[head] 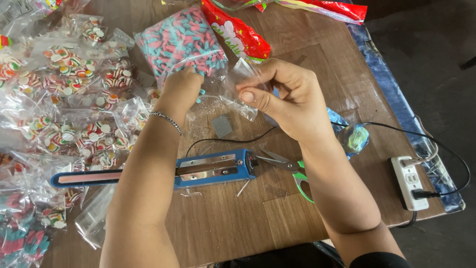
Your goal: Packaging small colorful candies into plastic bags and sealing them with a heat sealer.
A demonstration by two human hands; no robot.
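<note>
Working at a crowded wooden table (277,208), a person packs sweets with both bare hands. Open room is scarce: heaps of small sealed bags of red, white and green candies (64,94) fill the table's left side up to its edge, and a blue heat sealer (198,170) lies across the middle, just under the forearms. The only bare wood shows near the front edge and to the right of the arms. Along the right edge a blue plastic sheet (396,99) hangs over, with a white power strip (409,181) and a black cable (446,149) on it; beyond lies dark floor.

Green-handled scissors (292,168) rest beside the sealer's head, partly under the right forearm. Red candy wrappers (238,32) lie at the far side.

The left hand (181,89), a thin bracelet (167,120) on its wrist, is closed and pushed into the mouth of a large clear bag of blue and pink gummy worms (181,42); what the fingers grip there cannot be told. The right hand (285,94) pinches a small empty clear bag (238,94) between thumb and fingers, holding it above the table just beside the left hand and the big bag's opening.
</note>
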